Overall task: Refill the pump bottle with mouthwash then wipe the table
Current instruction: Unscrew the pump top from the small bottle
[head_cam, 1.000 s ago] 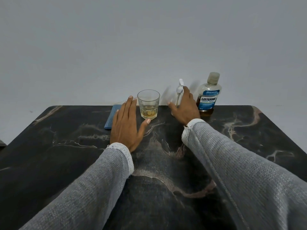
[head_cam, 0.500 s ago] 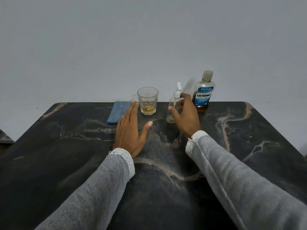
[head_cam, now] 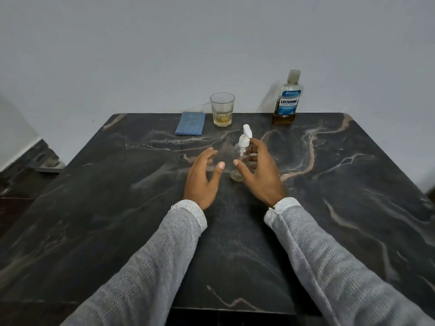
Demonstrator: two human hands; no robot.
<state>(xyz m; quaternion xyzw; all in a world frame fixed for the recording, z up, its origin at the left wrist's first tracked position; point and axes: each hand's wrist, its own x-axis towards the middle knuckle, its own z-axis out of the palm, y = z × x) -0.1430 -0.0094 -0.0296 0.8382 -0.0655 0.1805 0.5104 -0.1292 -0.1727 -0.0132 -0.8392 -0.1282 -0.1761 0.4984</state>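
A small clear pump bottle with a white pump head stands in the middle of the dark marble table, a little amber liquid at its bottom. My right hand holds it, fingers curled behind it and thumb against its front. My left hand is just to the left of the bottle, fingers loosely bent, holding nothing. The mouthwash bottle, capped and with amber liquid low inside, stands at the far edge to the right. A folded blue cloth lies at the far edge to the left.
A drinking glass with a bit of yellowish liquid stands at the far edge between the cloth and the mouthwash bottle. A grey wall rises right behind the table. Dark floor shows past the table's left edge.
My right hand has drawn the pump bottle from the far edge toward me to the table's middle. My left hand has lifted off the table and moved beside the bottle.
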